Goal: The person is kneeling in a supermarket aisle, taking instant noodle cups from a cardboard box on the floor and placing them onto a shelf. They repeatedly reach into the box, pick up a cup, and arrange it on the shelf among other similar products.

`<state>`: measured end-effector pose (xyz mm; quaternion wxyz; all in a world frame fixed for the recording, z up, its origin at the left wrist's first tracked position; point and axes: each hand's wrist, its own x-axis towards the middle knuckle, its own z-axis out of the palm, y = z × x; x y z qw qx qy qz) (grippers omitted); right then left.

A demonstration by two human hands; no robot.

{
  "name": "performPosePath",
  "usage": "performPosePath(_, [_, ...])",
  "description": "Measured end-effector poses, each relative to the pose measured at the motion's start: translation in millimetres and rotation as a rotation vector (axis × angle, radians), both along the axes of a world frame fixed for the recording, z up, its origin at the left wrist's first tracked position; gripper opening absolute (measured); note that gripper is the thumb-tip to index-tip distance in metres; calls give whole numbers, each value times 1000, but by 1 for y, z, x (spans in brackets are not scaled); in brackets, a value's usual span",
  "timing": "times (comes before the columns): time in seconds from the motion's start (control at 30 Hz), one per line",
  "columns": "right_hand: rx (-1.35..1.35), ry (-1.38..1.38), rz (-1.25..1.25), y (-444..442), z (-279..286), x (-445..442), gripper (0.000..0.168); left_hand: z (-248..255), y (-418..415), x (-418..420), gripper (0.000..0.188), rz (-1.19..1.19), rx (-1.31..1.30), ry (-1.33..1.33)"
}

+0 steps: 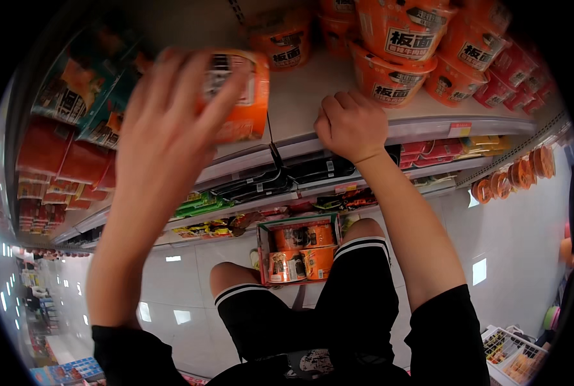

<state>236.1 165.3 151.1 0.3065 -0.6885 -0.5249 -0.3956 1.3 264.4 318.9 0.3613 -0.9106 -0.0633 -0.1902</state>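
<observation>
My left hand (171, 106), blurred, is closed around an orange instant noodle tub (255, 116) above the shelf's left part. That tub bears printing, and my fingers cover much of its side. Curled into a loose fist, my right hand (352, 126) rests at the front edge of the shelf (291, 103), with nothing seen in it. Just behind the fist stand stacked orange noodle tubs (388, 79). Another single orange tub (284, 46) sits further back. Below, an open carton (263, 255) between my knees contains several orange tubs (318, 263).
Teal noodle boxes (69, 91) and red tubs (45, 149) line the left side. Lower shelves carry black packs (248, 183), green packs (200, 205) and pink packs (427, 152). Round orange packs (518, 176) hang at the right. A white wire basket (516, 354) stands at lower right.
</observation>
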Motion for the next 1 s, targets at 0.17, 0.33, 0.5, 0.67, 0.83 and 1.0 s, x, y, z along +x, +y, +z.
performPosePath(0.17, [14,0,39,6,5,-8,11,-40,61,31,60,-107,289,233])
performPosePath(0.33, [13,5,31,1,5,-7,12,-47,54,42,29,-359,174,376])
performPosePath(0.5, [17,-12,36,1,4,-5,12,-27,40,31,54,-207,-222,85])
performPosePath(0.67, [23,-7,41,3,3,-7,12,-32,65,34,62,195,-417,90])
performPosePath(0.83, [20,-9,31,3,4,-6,11,-17,84,46,62,482,-430,300])
performPosePath(1.0, [9,-22,28,2,8,-8,12,-37,114,50,63,279,-522,39])
